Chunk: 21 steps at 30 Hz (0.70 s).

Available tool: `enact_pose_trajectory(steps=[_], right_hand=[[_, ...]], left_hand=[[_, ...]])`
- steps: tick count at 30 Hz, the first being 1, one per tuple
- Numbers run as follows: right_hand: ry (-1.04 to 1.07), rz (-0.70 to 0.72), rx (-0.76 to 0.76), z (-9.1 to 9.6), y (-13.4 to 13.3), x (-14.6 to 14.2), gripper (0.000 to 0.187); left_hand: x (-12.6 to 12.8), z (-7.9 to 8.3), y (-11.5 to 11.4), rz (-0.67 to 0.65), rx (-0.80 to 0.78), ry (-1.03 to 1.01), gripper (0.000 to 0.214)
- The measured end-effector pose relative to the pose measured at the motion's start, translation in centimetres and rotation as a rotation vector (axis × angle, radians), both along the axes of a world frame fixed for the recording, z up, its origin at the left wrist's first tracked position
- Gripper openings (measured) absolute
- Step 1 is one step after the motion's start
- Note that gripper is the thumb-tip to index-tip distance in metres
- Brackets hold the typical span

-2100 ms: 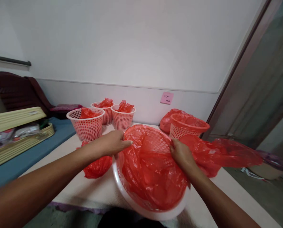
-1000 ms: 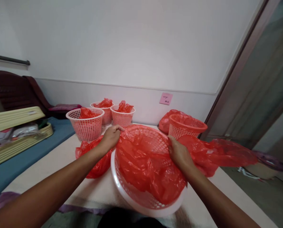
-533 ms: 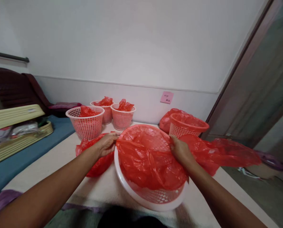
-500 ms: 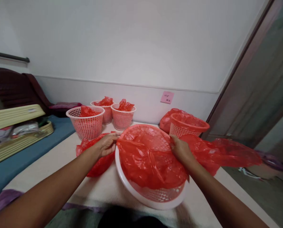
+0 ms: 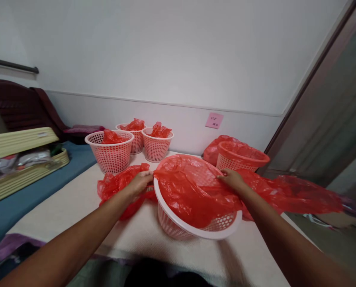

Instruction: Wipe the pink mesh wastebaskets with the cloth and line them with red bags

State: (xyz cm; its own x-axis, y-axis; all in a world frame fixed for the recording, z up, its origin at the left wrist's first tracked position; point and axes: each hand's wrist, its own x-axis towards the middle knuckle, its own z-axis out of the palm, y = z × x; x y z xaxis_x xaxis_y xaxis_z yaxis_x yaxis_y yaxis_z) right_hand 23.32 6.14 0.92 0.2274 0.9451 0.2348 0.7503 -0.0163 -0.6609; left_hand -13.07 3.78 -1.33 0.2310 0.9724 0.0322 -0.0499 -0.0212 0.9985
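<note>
Bare tabletop lies open at the near left and along the front edge. The large basket, lined with a red bag, fills the middle, with a crumpled bag against its left side. Three small baskets and a fourth basket block the back, and loose bags cover the right.

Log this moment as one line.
left hand: pinches red bag edge at left rim | right hand: on red bag at right rim, grip unclear | white basket: bag-lined, on table
</note>
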Motion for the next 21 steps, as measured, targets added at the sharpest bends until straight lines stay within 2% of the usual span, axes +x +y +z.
enact_pose_trajectory(steps=[3,5,8,11,16,21], right_hand=[[0.132,0.029,-0.075,0.0,-0.7,0.1,0.016],[0.216,0.053,-0.115,0.0,-1.1,-0.1,0.019],[0.317,0.078,-0.151,0.1,-1.3,-0.5,0.018],[0.396,0.091,-0.174,0.3,-1.3,-0.9,0.012],[0.547,0.136,-0.178,0.5,-2.4,-1.3,0.016],[0.682,0.165,-0.138,0.2,-4.3,-1.8,0.022]], left_hand=[[-0.9,0.1,-0.2,0.026,0.173,0.178,0.006],[-1.6,0.6,-0.1,0.057,0.340,0.285,0.012],[-2.5,1.4,0.3,0.123,0.578,0.404,0.039],[-3.0,1.8,1.0,0.129,0.735,0.498,0.063],[-2.6,1.8,3.2,0.010,0.868,0.604,0.065],[-1.9,2.7,4.8,-0.127,0.910,0.639,0.050]])
